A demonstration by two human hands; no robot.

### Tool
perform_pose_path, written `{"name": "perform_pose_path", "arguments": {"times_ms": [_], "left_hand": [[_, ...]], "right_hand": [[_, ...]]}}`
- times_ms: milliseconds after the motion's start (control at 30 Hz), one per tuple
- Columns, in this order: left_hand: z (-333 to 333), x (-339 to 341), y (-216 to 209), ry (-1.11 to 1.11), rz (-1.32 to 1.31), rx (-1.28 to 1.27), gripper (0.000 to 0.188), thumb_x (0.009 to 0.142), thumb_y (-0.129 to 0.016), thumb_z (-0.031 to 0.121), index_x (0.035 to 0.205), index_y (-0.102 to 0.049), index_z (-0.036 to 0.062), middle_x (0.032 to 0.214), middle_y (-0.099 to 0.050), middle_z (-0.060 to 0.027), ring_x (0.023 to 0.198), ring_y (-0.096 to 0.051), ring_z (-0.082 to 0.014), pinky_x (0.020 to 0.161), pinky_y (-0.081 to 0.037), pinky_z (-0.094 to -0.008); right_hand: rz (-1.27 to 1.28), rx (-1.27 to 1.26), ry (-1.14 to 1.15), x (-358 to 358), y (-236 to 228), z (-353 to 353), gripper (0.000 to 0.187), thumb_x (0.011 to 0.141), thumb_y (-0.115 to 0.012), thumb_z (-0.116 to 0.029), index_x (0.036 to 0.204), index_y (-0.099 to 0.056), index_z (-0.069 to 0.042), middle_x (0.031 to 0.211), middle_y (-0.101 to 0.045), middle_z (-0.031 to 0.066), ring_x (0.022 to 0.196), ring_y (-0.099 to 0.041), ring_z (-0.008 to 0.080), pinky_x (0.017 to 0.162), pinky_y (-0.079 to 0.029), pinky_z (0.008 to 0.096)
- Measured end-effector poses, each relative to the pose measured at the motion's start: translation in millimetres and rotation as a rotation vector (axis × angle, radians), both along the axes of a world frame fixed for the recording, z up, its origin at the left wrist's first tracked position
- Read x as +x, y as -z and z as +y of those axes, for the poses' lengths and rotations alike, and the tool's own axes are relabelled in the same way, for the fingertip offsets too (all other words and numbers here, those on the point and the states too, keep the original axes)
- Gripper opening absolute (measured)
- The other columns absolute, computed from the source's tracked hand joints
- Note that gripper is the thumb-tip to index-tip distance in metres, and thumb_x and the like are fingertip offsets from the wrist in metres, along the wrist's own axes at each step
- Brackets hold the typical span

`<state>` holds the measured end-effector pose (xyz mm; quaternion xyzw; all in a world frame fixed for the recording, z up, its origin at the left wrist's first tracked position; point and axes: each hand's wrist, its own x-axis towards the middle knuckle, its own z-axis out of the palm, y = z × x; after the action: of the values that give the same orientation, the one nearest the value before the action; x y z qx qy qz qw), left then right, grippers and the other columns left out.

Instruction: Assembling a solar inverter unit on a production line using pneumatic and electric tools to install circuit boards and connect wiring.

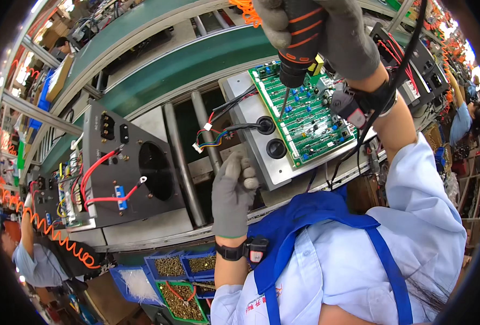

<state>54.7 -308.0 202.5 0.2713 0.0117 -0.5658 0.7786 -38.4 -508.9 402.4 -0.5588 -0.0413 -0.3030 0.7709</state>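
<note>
My right hand [348, 46], in a grey glove, grips a black power screwdriver [299, 57] with orange stripes. Its thin bit points down over a green circuit board [307, 116] crowded with small components. The board lies on a light metal housing [251, 143] with two round black grommets. My left hand [233, 189], also gloved, is beside the housing's left edge with its fingers curled in; whatever they might hold is hidden. Above that hand, wire leads with white connectors [198, 147] hang out from the housing.
A black metal case [131, 162] with red cables and a large round opening stands on the left of the roller line [185, 162]. Blue bins [169, 267] and a green bin [181, 303] hold small screws below. A black cable [408, 59] crosses near my right forearm. Other people work at both sides.
</note>
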Motion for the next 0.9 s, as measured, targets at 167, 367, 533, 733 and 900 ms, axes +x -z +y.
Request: {"name": "perform_pose_path", "arguments": {"times_ms": [167,367,533,733,900], "left_hand": [[-9.4,-4.4,-8.7,0.062,0.117,-0.064,0.020,0.096,-0.055,0.024,0.104,-0.054,0.0053,0.087,-0.053,-0.0031,0.069,-0.049,-0.0096,0.053,-0.043,-0.0207],[-15.8,-13.4,-11.8,0.065,0.183,-0.081,0.027,0.095,-0.057,0.031,0.102,-0.053,0.0060,0.084,-0.053,-0.0016,0.068,-0.049,-0.0078,0.052,-0.042,-0.0203],[-22.8,-15.7,-15.8,0.114,0.167,-0.109,0.027,0.094,-0.059,0.028,0.105,-0.052,0.0054,0.085,-0.051,-0.0010,0.067,-0.047,-0.0065,0.053,-0.042,-0.0183],[-27.0,-14.0,-19.6,0.079,0.279,-0.135,0.025,0.094,-0.059,0.022,0.109,-0.052,0.0035,0.089,-0.049,-0.0006,0.072,-0.045,-0.0056,0.054,-0.043,-0.0167],[-34.4,-10.1,-21.8,0.097,0.436,-0.268,0.022,0.095,-0.059,0.019,0.108,-0.053,0.0030,0.089,-0.049,-0.0011,0.071,-0.044,-0.0053,0.055,-0.042,-0.0154]], "right_hand": [[-0.268,-0.234,-0.079,-17.5,4.3,-4.2,0.048,0.088,-0.057,-0.032,0.122,-0.043,0.000,0.080,-0.054,0.0054,0.063,-0.056,0.0128,0.055,-0.050,0.0288],[-0.545,-0.122,-0.025,-58.9,20.0,-3.4,0.044,0.088,-0.057,-0.032,0.116,-0.044,-0.001,0.078,-0.054,0.0050,0.062,-0.056,0.0126,0.055,-0.050,0.0281],[-0.599,-0.128,0.049,-69.4,26.1,-2.0,0.040,0.088,-0.057,-0.032,0.111,-0.046,-0.001,0.077,-0.055,0.0046,0.061,-0.057,0.0125,0.054,-0.050,0.0275],[-0.607,-0.142,0.077,-69.9,28.2,-0.6,0.036,0.089,-0.056,-0.032,0.105,-0.048,-0.001,0.075,-0.055,0.0042,0.061,-0.057,0.0124,0.054,-0.050,0.0267],[-0.591,-0.168,0.103,-64.2,25.9,0.8,0.033,0.089,-0.056,-0.032,0.100,-0.049,-0.002,0.074,-0.056,0.0039,0.060,-0.057,0.0123,0.053,-0.050,0.0261]]}}
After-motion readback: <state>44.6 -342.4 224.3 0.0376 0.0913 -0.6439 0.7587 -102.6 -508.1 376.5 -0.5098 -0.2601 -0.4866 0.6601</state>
